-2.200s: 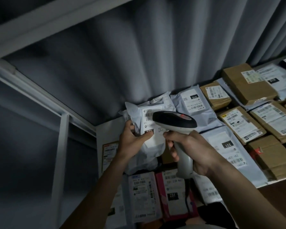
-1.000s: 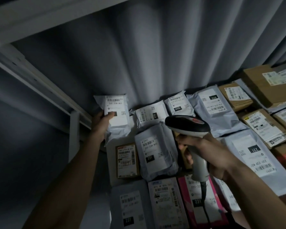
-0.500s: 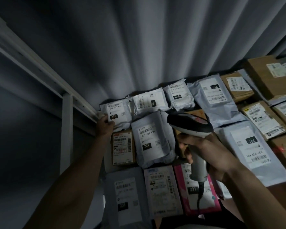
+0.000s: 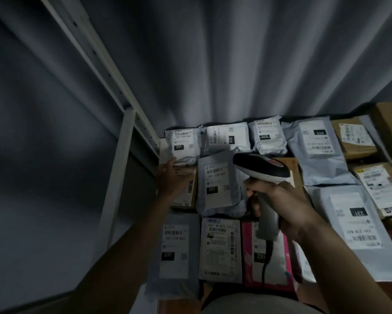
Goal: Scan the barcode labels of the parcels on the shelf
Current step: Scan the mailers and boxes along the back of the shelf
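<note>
**Scanner up, left hand flat on a brown box**

Far left of the frame, the white shelf upright [image 4: 113, 184] rises beside the parcels, with grey curtain folds [image 4: 213, 64] behind. Just right of it, the left hand [image 4: 172, 177] reaches in low, fingers straight and relaxed, resting over a small brown box [image 4: 188, 191] with a barcode label; it pinches nothing. Above those fingertips sits a small white bag marked 231 [image 4: 182, 145], tucked into the back left corner of the shelf. Below the box lies a grey mailer [image 4: 174, 252], also marked 231.

Moving to the centre, a crumpled grey bag [image 4: 217, 184] lies label-up, barcode and a black 231 tag showing. Behind it, two white bags carry 010 tags [image 4: 226, 139]. In front sits a flat white parcel [image 4: 221, 248] crowded with print, touching a pink mailer [image 4: 267, 261].

Now the right hand [image 4: 285, 209], centre right: fingers wrapped tight around the grey handle of the barcode scanner [image 4: 261, 169], black-topped head aimed away over the bags, cable trailing down across the pink mailer.

Right side: a large grey mailer [image 4: 346, 223], label upside down, and brown cartons [image 4: 353, 137] stacked close along the edge.
</note>
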